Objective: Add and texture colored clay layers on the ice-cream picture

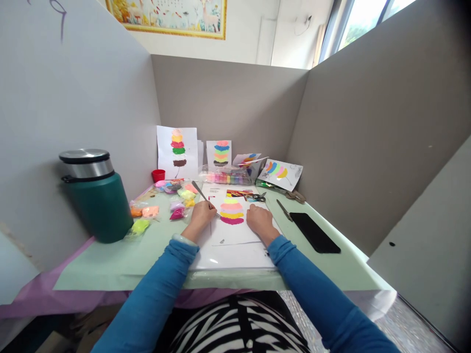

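My left hand [203, 214] is closed around a metal fork [199, 190], its handle slanting up and left. The fork's tines reach the left end of the magenta band on a sheet of white paper [235, 237]. Stacked on that sheet are wavy bands of clay [232, 214] in yellow-green, peach, yellow and magenta. Beside the bands, my right hand [260, 223] rests on the paper's right side with its fingers curled in, and I see nothing in it.
Bags of coloured clay [177, 206] lie left, near a green flask [97, 201] and red cup [158, 175]. Scissors [259, 197], a knife [284, 210] and a black phone [315, 232] lie right. Finished pictures [177, 153] lean at the back, behind a clear case [230, 176]. Partitions [228, 98] surround the table.
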{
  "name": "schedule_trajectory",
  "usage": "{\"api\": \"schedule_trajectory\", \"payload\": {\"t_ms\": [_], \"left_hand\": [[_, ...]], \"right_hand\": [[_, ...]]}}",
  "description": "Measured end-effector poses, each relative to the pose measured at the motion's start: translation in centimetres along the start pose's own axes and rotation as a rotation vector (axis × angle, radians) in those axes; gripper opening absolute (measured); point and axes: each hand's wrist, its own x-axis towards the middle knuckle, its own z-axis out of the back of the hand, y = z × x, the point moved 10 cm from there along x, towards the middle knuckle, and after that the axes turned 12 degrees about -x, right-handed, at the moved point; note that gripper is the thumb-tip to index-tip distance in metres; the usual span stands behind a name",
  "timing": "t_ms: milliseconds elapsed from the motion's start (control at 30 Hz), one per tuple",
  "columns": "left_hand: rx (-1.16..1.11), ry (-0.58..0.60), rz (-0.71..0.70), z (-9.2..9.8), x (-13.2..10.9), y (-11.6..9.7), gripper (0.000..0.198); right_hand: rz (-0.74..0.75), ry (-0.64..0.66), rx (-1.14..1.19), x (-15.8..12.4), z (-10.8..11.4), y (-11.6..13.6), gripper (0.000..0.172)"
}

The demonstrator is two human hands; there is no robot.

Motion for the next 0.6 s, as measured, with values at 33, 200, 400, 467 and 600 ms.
{"api": "schedule_trajectory", "payload": {"t_ms": [33, 200, 400, 467, 600], "left_hand": [[0.010, -0.010, 0.005, 0.07, 0.01, 0.06, 0.017], [0.006, -0.044, 0.019, 0.49, -0.03, 0.22, 0.018], [0.026, -0.016, 0.010, 0.27, -0.08, 0.18, 0.018], [0.041, -0.047, 0.026, 0.55, -0.05, 0.33, 0.019], [0.010, -0.018, 0.010, 0.14, -0.09, 0.01, 0.019]], "right_hand": [[-0.001, -0.002, 0.001, -0.02, 0.03, -0.01, 0.031], [-0.002, -0.007, 0.000, -0.07, 0.16, 0.00, 0.031], [-0.002, -0.001, 0.006, -0.09, 0.21, -0.03, 0.031], [-0.002, -0.010, 0.006, -0.03, 0.15, -0.06, 0.031], [-0.007, -0.015, 0.010, 0.11, -0.15, -0.14, 0.030]]}}
